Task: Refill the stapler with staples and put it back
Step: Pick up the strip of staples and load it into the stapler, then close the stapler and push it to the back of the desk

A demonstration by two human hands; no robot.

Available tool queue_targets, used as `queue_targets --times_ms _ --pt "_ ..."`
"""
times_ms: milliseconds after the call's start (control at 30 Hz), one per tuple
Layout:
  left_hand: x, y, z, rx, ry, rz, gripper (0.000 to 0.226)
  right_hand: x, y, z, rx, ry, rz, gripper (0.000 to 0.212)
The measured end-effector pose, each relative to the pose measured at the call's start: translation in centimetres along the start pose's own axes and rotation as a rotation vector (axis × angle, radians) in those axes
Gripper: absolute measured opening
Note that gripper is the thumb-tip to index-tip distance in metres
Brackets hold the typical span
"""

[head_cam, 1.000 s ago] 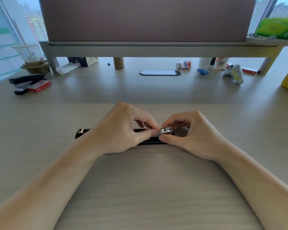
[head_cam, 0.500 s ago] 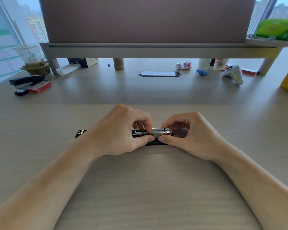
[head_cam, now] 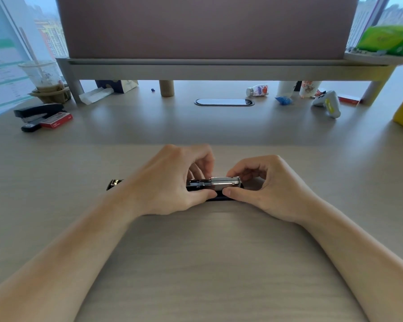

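A black stapler (head_cam: 219,198) lies flat and opened out on the desk's middle, its metal staple channel (head_cam: 199,183) facing up. A silver strip of staples (head_cam: 225,181) sits in the channel's right part. My left hand (head_cam: 172,182) grips the stapler's body from the left, thumb on its near side. My right hand (head_cam: 263,187) pinches the stapler's right end at the staple strip. The stapler's flipped-back top end (head_cam: 114,183) shows left of my left wrist.
A second black stapler (head_cam: 36,113) and a red staple box (head_cam: 56,118) lie at the far left. A drink cup (head_cam: 45,81) stands behind them. A monitor stand (head_cam: 219,68) spans the back, with a small bottle (head_cam: 257,90), cups and a white controller (head_cam: 327,102) under its right side.
My left hand's fingers have slid left along the channel, and more of the metal channel and staple strip is uncovered. My right hand has stayed at the right end.
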State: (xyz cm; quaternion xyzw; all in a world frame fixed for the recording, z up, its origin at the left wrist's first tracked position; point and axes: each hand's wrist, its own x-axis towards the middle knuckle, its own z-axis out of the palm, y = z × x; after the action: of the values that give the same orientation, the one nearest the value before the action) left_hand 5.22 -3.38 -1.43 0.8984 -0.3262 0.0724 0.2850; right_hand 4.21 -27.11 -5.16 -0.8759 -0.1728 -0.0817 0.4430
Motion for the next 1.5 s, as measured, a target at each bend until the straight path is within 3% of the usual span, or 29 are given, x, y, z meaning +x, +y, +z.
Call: queue_targets --times_ms 167,300,500,700,767,967,1033,1133,1367,1500 --pt "-1.1 -1.5 -2.2 0.005 -0.07 -0.158 0.05 -0.3 -0.1 0.1 0.026 0.009 0.023 0.018" --pt "-4.1 -3.8 -5.0 0.052 -0.165 -0.269 0.027 -0.9 -0.2 0.1 -0.001 -0.004 0.039 0.018" --pt "-6.4 -4.8 -6.4 -0.022 -0.132 -0.33 0.026 -1.1 -0.7 0.7 -0.015 0.015 0.097 0.009" --pt "-3.2 -0.9 -9.6 0.37 -0.306 -0.261 0.024 -1.3 -1.2 0.8 -0.018 0.026 0.106 0.007" --pt "-1.6 0.9 -10.3 0.404 -0.275 -0.229 0.028 -1.3 -1.2 0.8 -0.013 0.03 0.113 0.01" --pt "1.1 2.7 -7.3 -0.024 -0.152 -0.178 0.043 -1.4 -1.4 0.9 0.008 0.052 0.104 0.015" --pt "1.0 2.7 -5.5 -0.033 -0.14 -0.158 0.035 -1.5 -1.4 1.0 0.004 0.045 0.104 0.009" --pt "0.9 2.7 -3.2 -0.034 -0.157 -0.147 0.026 -1.5 -1.2 1.1 0.011 0.039 0.116 0.02" --pt "1.4 2.9 -1.9 0.026 -0.236 -0.201 0.023 -1.5 -0.9 1.0 0.056 0.061 0.109 0.026" --pt "3.1 4.7 -0.9 -0.135 -0.289 -0.442 0.058 -1.4 -1.1 0.9 0.089 0.071 0.119 0.059"
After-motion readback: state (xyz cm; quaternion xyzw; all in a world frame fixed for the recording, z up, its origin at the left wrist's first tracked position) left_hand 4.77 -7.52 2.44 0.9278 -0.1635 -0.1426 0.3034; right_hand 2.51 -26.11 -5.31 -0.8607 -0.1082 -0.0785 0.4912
